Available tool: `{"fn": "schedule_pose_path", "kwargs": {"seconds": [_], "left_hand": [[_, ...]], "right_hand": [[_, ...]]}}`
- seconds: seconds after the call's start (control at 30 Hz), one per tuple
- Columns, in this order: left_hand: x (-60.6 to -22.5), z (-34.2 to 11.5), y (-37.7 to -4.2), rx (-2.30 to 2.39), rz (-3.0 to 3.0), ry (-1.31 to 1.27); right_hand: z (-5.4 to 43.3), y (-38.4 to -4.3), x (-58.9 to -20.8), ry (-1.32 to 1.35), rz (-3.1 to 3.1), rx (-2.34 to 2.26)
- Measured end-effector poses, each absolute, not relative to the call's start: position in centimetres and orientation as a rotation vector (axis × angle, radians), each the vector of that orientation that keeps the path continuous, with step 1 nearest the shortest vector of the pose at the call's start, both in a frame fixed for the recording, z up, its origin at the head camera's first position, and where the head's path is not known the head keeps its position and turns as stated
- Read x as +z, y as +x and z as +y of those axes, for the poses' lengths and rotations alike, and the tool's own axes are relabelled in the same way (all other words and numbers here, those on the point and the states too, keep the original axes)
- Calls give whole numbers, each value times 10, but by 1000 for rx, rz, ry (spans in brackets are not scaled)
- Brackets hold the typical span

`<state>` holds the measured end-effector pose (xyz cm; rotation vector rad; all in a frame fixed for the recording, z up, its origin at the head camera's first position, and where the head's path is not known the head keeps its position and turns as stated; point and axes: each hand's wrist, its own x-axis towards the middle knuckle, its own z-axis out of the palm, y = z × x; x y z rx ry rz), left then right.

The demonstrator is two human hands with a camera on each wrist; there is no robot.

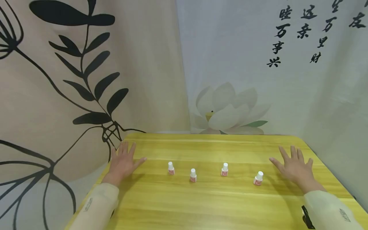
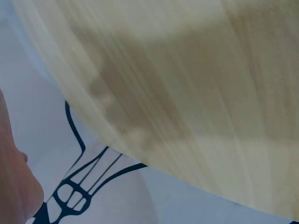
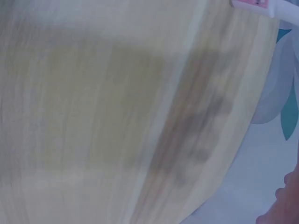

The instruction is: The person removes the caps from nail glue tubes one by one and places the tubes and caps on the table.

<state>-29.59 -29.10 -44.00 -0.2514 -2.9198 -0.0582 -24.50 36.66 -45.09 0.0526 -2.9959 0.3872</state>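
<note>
Several small white bottles with pink-and-white labels stand upright on the yellow wood-grain table. The leftmost bottle point(image 1: 171, 168) is closest to my left hand point(image 1: 122, 164), whose fingers are spread with the thumb pointing at it. Further along are a second bottle point(image 1: 193, 175) and a third bottle point(image 1: 225, 169). The rightmost bottle point(image 1: 258, 178) stands nearest my right hand point(image 1: 296, 167), also with fingers spread and holding nothing. Part of a bottle point(image 3: 252, 3) shows at the top of the right wrist view. Both hands cast shadows on the table.
The yellow table point(image 1: 184, 204) has rounded far corners. Behind it hangs a pale cloth backdrop point(image 1: 152, 80) with black plant drawings, a lotus and dark characters. My left hand is by the table's left edge. A black item point(image 1: 307, 218) sits at the right sleeve.
</note>
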Motion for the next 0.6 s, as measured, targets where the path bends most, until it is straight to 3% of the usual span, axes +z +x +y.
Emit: {"fn": "schedule_pose_path", "kwargs": {"seconds": [0.6], "left_hand": [[-419,-273,-307,-101,-2897,-301]], "right_hand": [[345,-251,-423,93,-2920,434]]}}
